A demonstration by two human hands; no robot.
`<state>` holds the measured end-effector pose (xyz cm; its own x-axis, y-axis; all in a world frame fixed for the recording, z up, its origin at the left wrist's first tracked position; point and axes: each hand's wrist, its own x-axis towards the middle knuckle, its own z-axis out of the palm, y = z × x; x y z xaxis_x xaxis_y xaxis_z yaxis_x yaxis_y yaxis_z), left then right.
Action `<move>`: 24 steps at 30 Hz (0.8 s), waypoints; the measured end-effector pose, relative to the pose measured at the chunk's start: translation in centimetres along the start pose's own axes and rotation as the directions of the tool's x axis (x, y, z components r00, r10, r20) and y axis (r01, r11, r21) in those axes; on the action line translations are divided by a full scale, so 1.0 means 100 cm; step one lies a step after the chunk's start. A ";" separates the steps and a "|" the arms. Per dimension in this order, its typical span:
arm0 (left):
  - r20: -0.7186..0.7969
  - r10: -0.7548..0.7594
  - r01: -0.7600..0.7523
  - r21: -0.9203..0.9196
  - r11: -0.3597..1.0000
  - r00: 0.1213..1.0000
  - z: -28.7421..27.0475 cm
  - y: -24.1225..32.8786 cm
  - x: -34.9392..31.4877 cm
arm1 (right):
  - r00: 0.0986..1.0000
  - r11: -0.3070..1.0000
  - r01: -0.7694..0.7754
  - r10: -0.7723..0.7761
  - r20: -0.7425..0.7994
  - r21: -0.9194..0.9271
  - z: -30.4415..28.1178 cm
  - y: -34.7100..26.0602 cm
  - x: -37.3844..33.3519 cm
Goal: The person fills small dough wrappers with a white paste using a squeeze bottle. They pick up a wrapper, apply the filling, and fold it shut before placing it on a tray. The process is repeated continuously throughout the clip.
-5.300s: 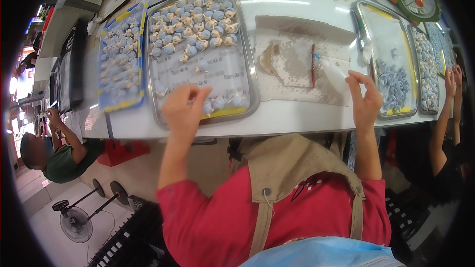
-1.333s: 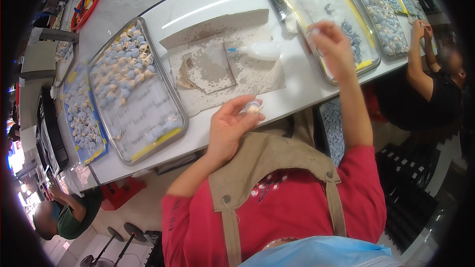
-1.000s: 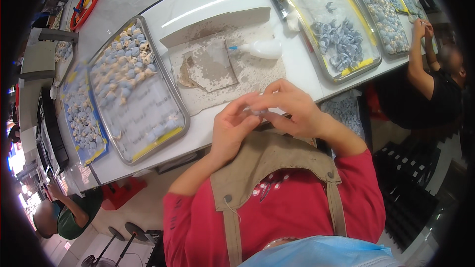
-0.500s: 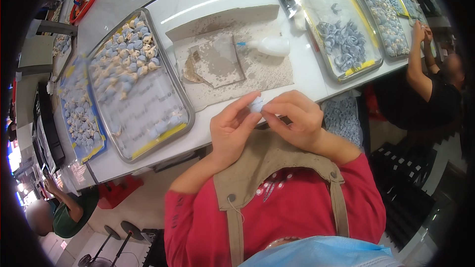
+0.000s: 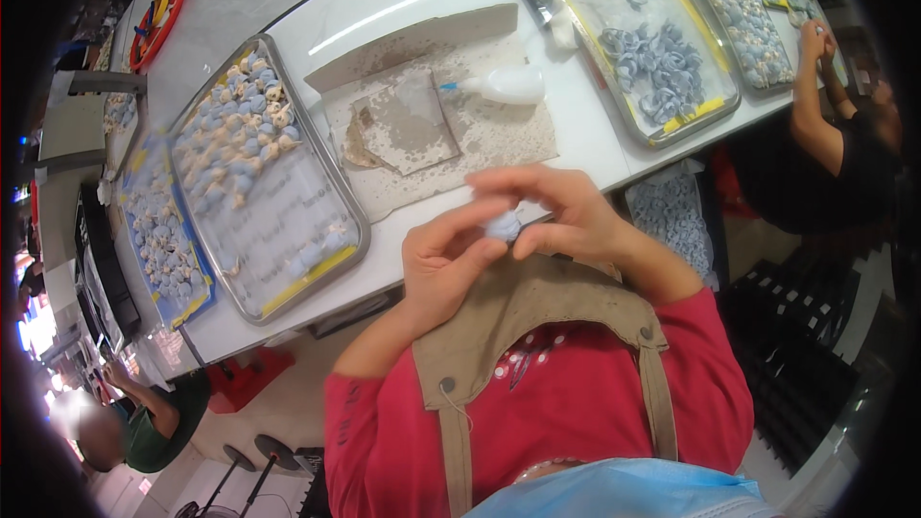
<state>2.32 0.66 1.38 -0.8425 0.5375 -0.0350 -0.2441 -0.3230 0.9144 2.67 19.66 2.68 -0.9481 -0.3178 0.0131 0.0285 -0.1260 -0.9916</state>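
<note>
My left hand (image 5: 446,254) holds a small rounded pale blue piece (image 5: 502,225) between thumb and fingertips, just off the near table edge. My right hand (image 5: 571,216) arches over it with fingers and thumb spread, its thumb tip close beside the piece; the fingers are slightly blurred. Beyond the hands, a stained board (image 5: 499,139) lies on the white table with a smaller flat plate (image 5: 413,125) on it. A white squeeze bottle (image 5: 508,85) with a blue tip rests on its side there.
To the left stands a metal tray (image 5: 361,216) of small blue-and-cream pieces, beside a blue tray (image 5: 200,297) of similar ones. A metal tray (image 5: 585,0) at the right carries loose blue curved pieces (image 5: 652,72). Co-workers sit at both sides; one person's hands (image 5: 815,43) work at far right.
My right fingers have gone from a pinch at the blue piece to spread above it. Both hands and the piece sit slightly lower in view, and the view has shifted a little.
</note>
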 end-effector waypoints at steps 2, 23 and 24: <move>-0.020 -0.030 0.030 0.026 0.999 0.999 0.003 0.003 0.000 | 0.997 0.998 -0.030 0.034 0.071 -0.056 -0.003 0.001 -0.001; -0.035 0.090 -0.078 0.273 0.959 0.995 -0.018 0.008 -0.014 | 0.983 0.986 0.166 -0.162 0.081 -0.036 0.020 0.016 0.007; -0.053 0.040 -0.025 0.254 0.967 0.998 -0.023 0.008 -0.017 | 0.985 0.988 0.153 -0.151 0.085 -0.023 0.026 0.016 0.008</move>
<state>2.46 -2.29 1.27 -0.8757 0.4825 -0.0196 -0.0925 -0.1278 0.9875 2.76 16.80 1.39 -0.9110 -0.3741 0.1735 -0.1246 -0.1513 -0.9806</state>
